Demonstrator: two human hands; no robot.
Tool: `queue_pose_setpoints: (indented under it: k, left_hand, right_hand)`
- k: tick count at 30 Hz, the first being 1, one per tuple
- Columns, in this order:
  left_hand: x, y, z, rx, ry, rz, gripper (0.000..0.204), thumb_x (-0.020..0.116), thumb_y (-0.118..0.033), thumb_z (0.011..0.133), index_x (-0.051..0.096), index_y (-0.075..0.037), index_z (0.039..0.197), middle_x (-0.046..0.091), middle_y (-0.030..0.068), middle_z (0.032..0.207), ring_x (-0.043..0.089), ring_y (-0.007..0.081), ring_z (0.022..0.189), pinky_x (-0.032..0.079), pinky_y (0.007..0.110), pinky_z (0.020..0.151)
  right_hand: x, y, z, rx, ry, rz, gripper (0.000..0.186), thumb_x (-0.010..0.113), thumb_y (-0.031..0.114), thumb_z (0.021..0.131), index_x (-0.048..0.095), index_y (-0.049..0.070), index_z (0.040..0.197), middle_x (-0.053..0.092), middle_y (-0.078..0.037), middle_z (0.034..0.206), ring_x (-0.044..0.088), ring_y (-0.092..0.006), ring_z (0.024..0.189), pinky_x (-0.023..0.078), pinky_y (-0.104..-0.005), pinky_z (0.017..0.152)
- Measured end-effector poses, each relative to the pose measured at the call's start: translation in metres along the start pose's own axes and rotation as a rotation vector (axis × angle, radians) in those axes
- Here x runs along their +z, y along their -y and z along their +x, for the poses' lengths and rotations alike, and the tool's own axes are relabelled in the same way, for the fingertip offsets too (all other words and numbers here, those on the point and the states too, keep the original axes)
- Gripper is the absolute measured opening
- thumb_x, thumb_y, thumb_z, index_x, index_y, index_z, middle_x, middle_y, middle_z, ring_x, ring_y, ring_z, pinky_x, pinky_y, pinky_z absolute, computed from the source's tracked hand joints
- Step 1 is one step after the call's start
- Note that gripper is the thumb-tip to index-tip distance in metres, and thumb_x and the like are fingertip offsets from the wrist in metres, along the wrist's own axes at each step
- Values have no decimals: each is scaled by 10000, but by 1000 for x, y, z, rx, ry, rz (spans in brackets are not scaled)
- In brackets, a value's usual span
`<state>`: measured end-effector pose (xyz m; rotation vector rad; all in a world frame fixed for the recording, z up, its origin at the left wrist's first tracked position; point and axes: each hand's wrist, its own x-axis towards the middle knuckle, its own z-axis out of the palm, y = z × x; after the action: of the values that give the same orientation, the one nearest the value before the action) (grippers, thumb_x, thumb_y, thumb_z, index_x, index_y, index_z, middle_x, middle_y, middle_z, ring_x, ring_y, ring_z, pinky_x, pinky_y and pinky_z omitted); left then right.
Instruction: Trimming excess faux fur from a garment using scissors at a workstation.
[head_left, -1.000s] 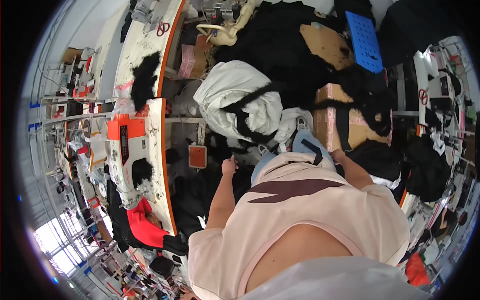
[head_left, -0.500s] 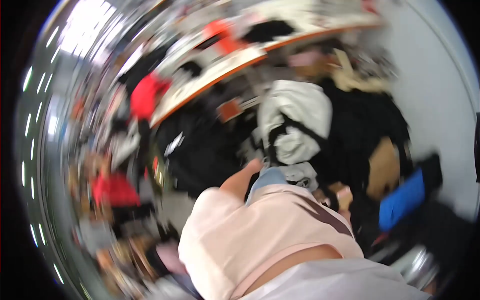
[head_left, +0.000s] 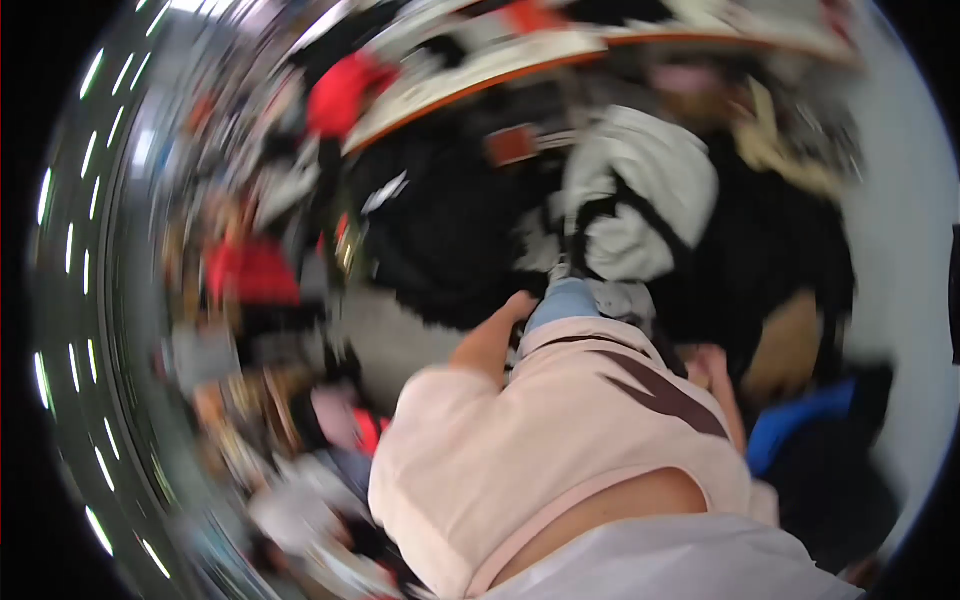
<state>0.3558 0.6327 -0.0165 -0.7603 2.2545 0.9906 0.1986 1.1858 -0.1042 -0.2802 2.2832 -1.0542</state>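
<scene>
My left hand [head_left: 520, 305] hangs beside my blue-jeaned leg [head_left: 563, 303], close to a heap of black cloth [head_left: 440, 235]. Its fingers are smeared by motion. On the other side my right hand [head_left: 708, 365] is low beside my body, near black cloth and a brown piece [head_left: 785, 345] that looks like card or paper. Blur hides the fingers of this hand too. Ahead of my feet lies a bundled white garment [head_left: 640, 195] with a black band across it. Neither hand visibly touches the heaps.
An orange-edged white table [head_left: 480, 85] carrying garments runs across the far side. A red garment [head_left: 340, 95] hangs at its left end. More red cloth [head_left: 252, 272] and mixed piles lie to the left. On the right are a blue bag-like item [head_left: 800, 425] and a pale wall [head_left: 900, 220].
My view has swung, so the table and heaps sit higher and farther right. My right hand shows more plainly beside my body. The left hand stays near my leg.
</scene>
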Motion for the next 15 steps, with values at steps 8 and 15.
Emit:
queue_pose_setpoints:
  k: [8, 15]
  left_hand:
    - [-29, -63, 19, -107, 260, 54, 311, 560, -309, 893, 644, -64, 1065, 652, 22, 836, 620, 136, 709, 406, 282, 499]
    - [-51, -104, 80, -217, 201, -145, 287, 544, -260, 900, 637, -29, 1042, 657, 35, 816, 624, 123, 680, 401, 251, 501]
  right_hand:
    - [13, 77, -64, 530, -224, 739, 174, 603, 220, 865, 673, 68, 914, 647, -42, 690, 639, -133, 590, 481, -249, 497]
    - [45, 25, -118, 980, -250, 779, 253, 582, 294, 871, 660, 57, 907, 641, -49, 728, 627, -157, 556, 484, -281, 475]
